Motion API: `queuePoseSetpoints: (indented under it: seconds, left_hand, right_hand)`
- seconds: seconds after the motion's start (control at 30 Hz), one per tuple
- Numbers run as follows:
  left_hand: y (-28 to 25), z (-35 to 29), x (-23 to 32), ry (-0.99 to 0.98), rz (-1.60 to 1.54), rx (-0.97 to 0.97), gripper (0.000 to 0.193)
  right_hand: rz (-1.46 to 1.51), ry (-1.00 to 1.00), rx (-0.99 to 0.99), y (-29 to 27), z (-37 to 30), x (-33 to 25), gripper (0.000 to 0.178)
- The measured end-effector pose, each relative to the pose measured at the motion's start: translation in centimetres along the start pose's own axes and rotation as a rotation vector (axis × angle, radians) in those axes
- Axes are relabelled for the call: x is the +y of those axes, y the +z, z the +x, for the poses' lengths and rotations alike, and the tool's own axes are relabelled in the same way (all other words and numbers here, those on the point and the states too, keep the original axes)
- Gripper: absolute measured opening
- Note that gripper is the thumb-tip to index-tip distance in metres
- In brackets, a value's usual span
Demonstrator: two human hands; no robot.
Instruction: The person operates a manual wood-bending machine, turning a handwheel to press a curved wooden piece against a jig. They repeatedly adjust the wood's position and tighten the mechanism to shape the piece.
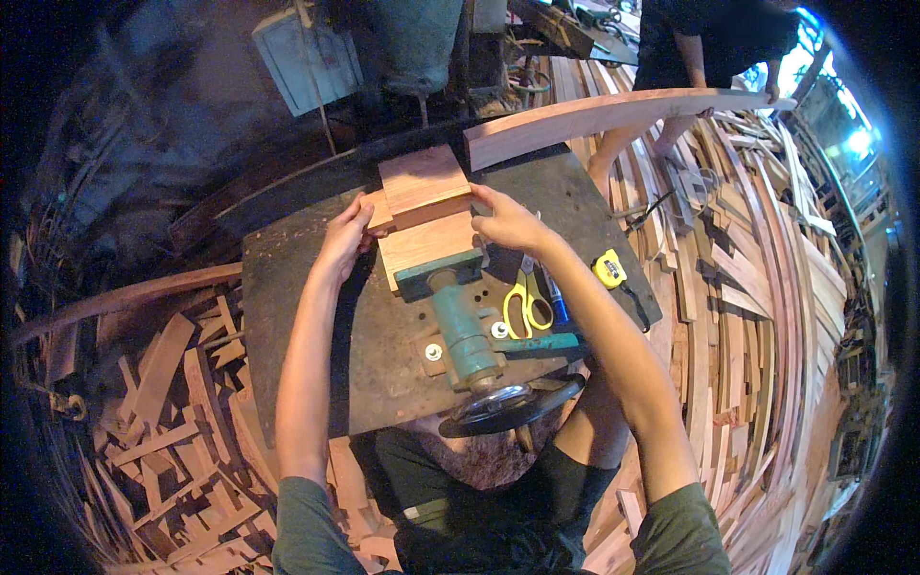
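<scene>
In the middle of the dark table, a green screw vise (460,321) has its jaw against a light wooden block (429,242). Beyond that sits a second wooden block (424,179), with a narrower wooden piece (379,209) between them sticking out to the left. My left hand (345,238) is closed around this piece's left end. On the other side, my right hand (508,222) presses bent fingers against the right ends of the wood; its exact grip is partly hidden. The vise's black handwheel (513,404) lies near my lap.
Yellow-handled scissors (525,305), a blue pen-like item (557,299) and a yellow tape measure (608,269) lie on the table's right (383,383). A long board (594,117), held by another person (714,48), reaches the far edge. Wood offcuts (182,431) cover the floor.
</scene>
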State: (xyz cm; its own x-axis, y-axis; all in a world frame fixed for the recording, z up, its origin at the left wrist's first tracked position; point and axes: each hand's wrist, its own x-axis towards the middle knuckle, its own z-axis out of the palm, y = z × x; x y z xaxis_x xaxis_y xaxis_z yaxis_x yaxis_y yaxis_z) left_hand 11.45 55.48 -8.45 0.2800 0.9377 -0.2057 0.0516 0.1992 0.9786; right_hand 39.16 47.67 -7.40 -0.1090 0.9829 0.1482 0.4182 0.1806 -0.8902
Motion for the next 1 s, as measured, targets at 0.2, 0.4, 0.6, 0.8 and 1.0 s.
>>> queuePoseSetpoints:
  seconds: [0.2, 0.4, 0.6, 0.8, 1.0]
  left_hand:
    - [-0.4, 0.0, 0.3, -0.005, 0.004, -0.034, 0.057]
    - [-0.7, 0.6, -0.4, -0.008, -0.01, -0.003, 0.056]
    - [0.0, -0.1, 0.2, -0.018, -0.017, 0.034, 0.057]
    - [0.0, -0.5, 0.4, -0.011, 0.037, 0.038, 0.054]
    - [0.2, -0.5, 0.4, 0.013, 0.004, 0.037, 0.052]
  right_hand:
    - [0.078, 0.081, -0.066, 0.1, -0.1, -1.0, 0.069]
    - [0.013, 0.13, -0.08, -0.3, -0.1, -1.8, 0.068]
    - [0.11, 0.167, -0.11, -0.5, -0.6, -2.6, 0.067]
    - [0.121, 0.195, -0.156, -0.5, -0.2, -1.4, 0.066]
    - [0.074, 0.085, -0.093, -0.5, 0.2, 0.6, 0.068]
